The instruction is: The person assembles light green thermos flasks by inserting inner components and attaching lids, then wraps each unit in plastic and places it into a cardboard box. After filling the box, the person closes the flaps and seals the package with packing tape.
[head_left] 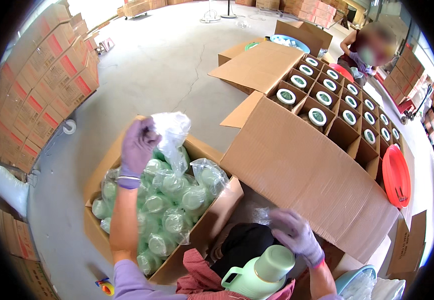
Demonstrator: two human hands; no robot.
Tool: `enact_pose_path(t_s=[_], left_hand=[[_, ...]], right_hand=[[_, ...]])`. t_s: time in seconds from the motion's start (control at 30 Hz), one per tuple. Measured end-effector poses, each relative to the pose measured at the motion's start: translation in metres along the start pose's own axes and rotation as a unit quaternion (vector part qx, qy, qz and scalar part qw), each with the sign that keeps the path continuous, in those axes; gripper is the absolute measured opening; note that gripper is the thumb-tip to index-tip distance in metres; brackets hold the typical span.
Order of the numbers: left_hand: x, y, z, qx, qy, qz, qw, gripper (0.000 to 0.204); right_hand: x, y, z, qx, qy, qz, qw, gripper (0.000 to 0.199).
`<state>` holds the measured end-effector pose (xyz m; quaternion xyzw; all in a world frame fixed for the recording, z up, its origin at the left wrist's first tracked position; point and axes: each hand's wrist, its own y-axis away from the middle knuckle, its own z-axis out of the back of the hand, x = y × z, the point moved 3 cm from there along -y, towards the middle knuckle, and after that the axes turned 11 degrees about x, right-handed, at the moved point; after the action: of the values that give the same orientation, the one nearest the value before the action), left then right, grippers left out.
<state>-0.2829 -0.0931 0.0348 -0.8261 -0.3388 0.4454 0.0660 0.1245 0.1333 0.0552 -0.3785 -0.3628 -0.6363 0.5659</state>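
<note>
My left hand (139, 145), in a purple glove, is closed on a crumpled clear plastic bag (174, 135) and holds it up over an open carton (229, 197). Inside that carton stand several pale green jugs (159, 245), many in clear plastic bags. A mint-green vacuum jug (259, 275) with a side handle rests tilted at my lap, without a bag. My right hand (297, 235), gloved too, hovers just beyond the jug's top, apart from it. Its fingers are stretched and somewhat blurred, with nothing visible in them.
A large carton with cardboard dividers (339, 132) holds several white-lidded items (317, 117); a red basin (397, 175) leans at its right. A blue tub (357, 280) with plastic bags stands lower right. Stacked cartons (42, 95) line the left. Another person (362, 50) sits far right.
</note>
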Motion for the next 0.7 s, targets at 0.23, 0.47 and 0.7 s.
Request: enact_pose_path(t_s=[0.23,0.47,0.7], left_hand=[[-0.096,-0.049,-0.121,0.113,0.175,-0.098,0.973,0.042],[0.03,0.024,-0.194,-0.054,-0.43,-0.187,0.882,0.064],[0.145,0.088,-0.158,-0.143,-0.471,-0.034,0.87,0.042]], right_hand=[[0.049,-0.115,-0.033,-0.136,0.43,0.235,0.861,0.084],[0.03,-0.182,-0.018,-0.171,-0.283,0.087,0.94,0.021],[0.036,-0.098,-0.015,-0.174,-0.324,0.062,0.928,0.023]])
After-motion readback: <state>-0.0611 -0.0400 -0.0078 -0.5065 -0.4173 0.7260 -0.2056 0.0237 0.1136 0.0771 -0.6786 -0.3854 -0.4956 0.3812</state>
